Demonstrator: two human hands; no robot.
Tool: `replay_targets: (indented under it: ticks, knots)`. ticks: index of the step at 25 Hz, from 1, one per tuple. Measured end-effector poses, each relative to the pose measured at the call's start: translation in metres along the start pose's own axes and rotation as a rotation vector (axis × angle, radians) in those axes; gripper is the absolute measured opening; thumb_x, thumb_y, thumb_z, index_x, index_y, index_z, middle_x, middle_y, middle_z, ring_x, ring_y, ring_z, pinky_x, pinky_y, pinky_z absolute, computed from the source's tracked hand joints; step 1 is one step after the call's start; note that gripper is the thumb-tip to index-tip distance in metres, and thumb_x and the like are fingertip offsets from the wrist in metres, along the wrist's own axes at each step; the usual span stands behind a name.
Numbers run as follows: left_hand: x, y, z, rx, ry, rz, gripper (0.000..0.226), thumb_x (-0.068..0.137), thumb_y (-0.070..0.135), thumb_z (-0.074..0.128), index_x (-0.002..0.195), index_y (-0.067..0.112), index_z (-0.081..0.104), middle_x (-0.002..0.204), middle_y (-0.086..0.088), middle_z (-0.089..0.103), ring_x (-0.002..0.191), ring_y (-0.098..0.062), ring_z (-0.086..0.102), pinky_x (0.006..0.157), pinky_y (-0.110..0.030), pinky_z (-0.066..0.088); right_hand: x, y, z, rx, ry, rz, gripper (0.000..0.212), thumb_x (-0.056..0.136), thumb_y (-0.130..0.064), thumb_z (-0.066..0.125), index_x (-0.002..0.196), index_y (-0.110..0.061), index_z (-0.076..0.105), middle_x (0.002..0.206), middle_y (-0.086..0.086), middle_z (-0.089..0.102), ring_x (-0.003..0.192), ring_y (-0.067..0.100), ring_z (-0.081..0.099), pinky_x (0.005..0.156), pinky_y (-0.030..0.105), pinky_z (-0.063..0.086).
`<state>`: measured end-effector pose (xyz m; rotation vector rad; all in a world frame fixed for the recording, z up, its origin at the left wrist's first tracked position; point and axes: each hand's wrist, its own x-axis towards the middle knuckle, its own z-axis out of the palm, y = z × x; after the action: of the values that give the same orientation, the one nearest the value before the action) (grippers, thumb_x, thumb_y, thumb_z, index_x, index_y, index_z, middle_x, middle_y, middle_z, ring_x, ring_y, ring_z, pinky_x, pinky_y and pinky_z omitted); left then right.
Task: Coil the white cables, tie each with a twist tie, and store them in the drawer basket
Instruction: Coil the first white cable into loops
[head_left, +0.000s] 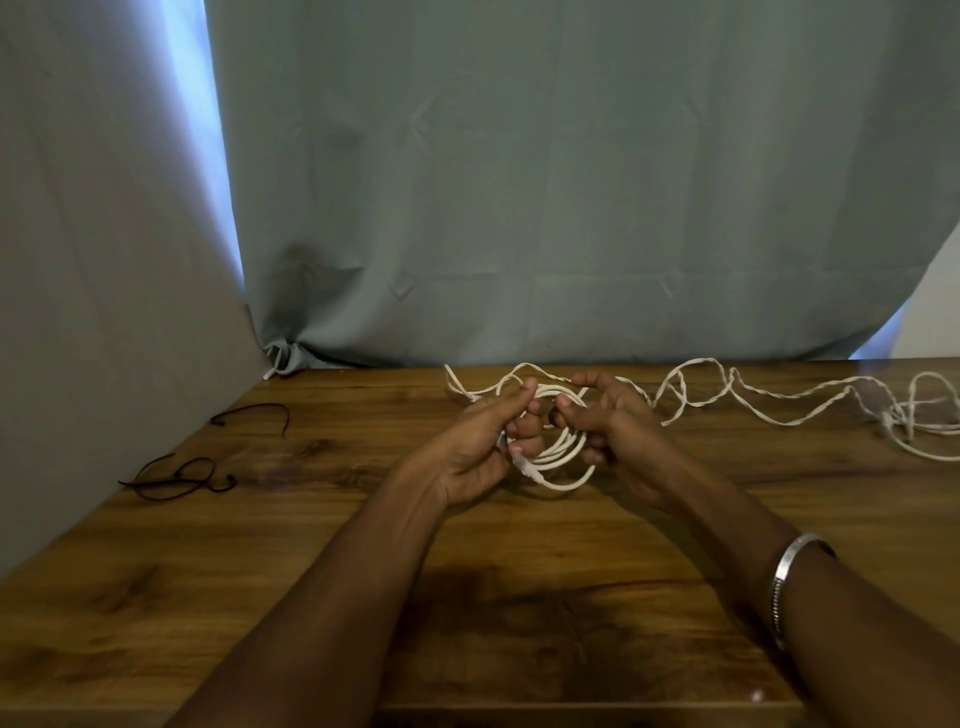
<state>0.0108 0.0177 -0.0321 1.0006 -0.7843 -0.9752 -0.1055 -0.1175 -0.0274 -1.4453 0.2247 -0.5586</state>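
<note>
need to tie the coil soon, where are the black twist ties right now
In the head view, both black twist ties lie on the wooden table at its far left, beside the grey curtain, well left of the left hand.

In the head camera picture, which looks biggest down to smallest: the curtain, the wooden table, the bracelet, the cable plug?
1. Curtain
2. Wooden table, nearly as large
3. Bracelet, though it is nearer the camera
4. Cable plug, between the hands
</note>
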Motion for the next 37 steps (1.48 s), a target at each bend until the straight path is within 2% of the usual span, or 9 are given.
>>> replay_targets:
  ticks: [4, 6, 9, 14, 18, 22, 28, 33, 37]
  knots:
    - [0.007, -0.008, 0.002, -0.053, 0.123, 0.094, 0.027, 0.102, 0.031, 0.057, 0.082, 0.012, 0.056, 0.054, 0.006, 0.039, 0.045, -0.005, 0.036, 0.049, -0.017, 0.033, -0.002, 0.013, 0.002, -0.216, -0.010, -0.134, 0.047, 0.093, -0.013, 0.073, 0.131, -0.011, 0.046, 0.104, 0.006, 0.072, 0.075, 0.008, 0.074, 0.057, 0.022, 0.056]
    - [0.010, -0.005, -0.001, -0.124, 0.180, 0.135, 0.031, 0.106, 0.030, 0.051, 0.081, 0.012, 0.055, 0.052, 0.006, 0.037, 0.042, -0.005, 0.035, 0.050, -0.018, 0.036, -0.003, 0.020, 0.000, -0.537, -0.013, -0.340, 0.060, 0.088, -0.041, 0.078, 0.135, -0.025, 0.043, 0.133, 0.000, 0.053, 0.108, 0.004, 0.066, 0.084, 0.021, 0.057]
    - [0.013, 0.001, -0.006, -0.211, 0.262, 0.199, 0.034, 0.109, 0.028, 0.045, 0.080, 0.012, 0.051, 0.050, 0.006, 0.035, 0.038, -0.005, 0.032, 0.046, -0.018, 0.031, -0.002, 0.016, -0.002, -0.943, -0.022, -0.573, 0.080, 0.079, -0.071, 0.068, 0.142, -0.029, 0.044, 0.135, -0.010, 0.037, 0.125, 0.005, 0.046, 0.101, 0.019, 0.042]
    - [0.019, 0.000, -0.008, -0.298, 0.326, 0.247, 0.035, 0.110, 0.026, 0.043, 0.078, 0.011, 0.048, 0.051, 0.005, 0.033, 0.039, -0.004, 0.032, 0.043, -0.015, 0.028, 0.000, 0.012, -0.004, -0.942, 0.046, -0.579, 0.055, 0.084, -0.027, 0.084, 0.134, -0.025, 0.063, 0.094, -0.023, 0.066, 0.087, -0.001, 0.066, 0.084, 0.036, 0.058]
    - [0.020, 0.002, -0.010, -0.339, 0.407, 0.334, 0.036, 0.110, 0.025, 0.043, 0.078, 0.010, 0.048, 0.050, 0.005, 0.034, 0.040, -0.005, 0.033, 0.045, -0.017, 0.031, -0.003, 0.009, -0.002, -1.042, 0.199, -0.813, 0.021, 0.086, -0.027, 0.083, 0.106, -0.022, 0.078, 0.087, -0.009, 0.077, 0.069, 0.002, 0.065, 0.068, 0.020, 0.051]
    - [0.018, -0.003, 0.002, -0.173, 0.440, 0.343, 0.034, 0.111, 0.027, 0.042, 0.081, 0.012, 0.049, 0.052, 0.003, 0.038, 0.043, -0.008, 0.040, 0.042, -0.021, 0.038, -0.009, 0.012, 0.012, -1.213, 0.077, -0.987, 0.011, 0.085, -0.029, 0.083, 0.094, -0.023, 0.080, 0.082, -0.006, 0.076, 0.067, 0.004, 0.059, 0.063, 0.024, 0.043]
    - [0.016, -0.015, 0.014, -0.019, 0.417, 0.306, 0.039, 0.111, 0.029, 0.038, 0.082, 0.010, 0.056, 0.069, -0.005, 0.063, 0.063, -0.016, 0.062, 0.058, -0.028, 0.049, -0.010, 0.014, 0.012, -1.158, 0.209, -0.837, 0.022, 0.076, -0.044, 0.087, 0.082, -0.027, 0.073, 0.074, -0.010, 0.072, 0.065, 0.011, 0.062, 0.063, 0.031, 0.048]
    - [0.016, -0.016, 0.024, -0.165, 0.365, 0.270, 0.040, 0.112, 0.032, 0.036, 0.080, 0.009, 0.050, 0.053, -0.004, 0.053, 0.046, -0.012, 0.051, 0.056, -0.021, 0.054, -0.004, 0.014, 0.010, -0.997, 0.417, -0.607, 0.066, 0.057, -0.066, 0.088, 0.092, -0.027, 0.048, 0.089, -0.011, 0.054, 0.078, 0.013, 0.053, 0.072, 0.035, 0.042]
    - [0.020, -0.017, 0.026, -0.254, 0.362, 0.222, 0.041, 0.109, 0.035, 0.043, 0.076, 0.012, 0.049, 0.048, 0.001, 0.036, 0.047, -0.014, 0.042, 0.049, -0.023, 0.045, 0.003, 0.027, 0.017, -0.426, 0.121, -0.290, 0.080, 0.058, -0.037, 0.100, 0.122, -0.022, 0.055, 0.115, 0.003, 0.069, 0.105, 0.021, 0.070, 0.085, 0.041, 0.060]
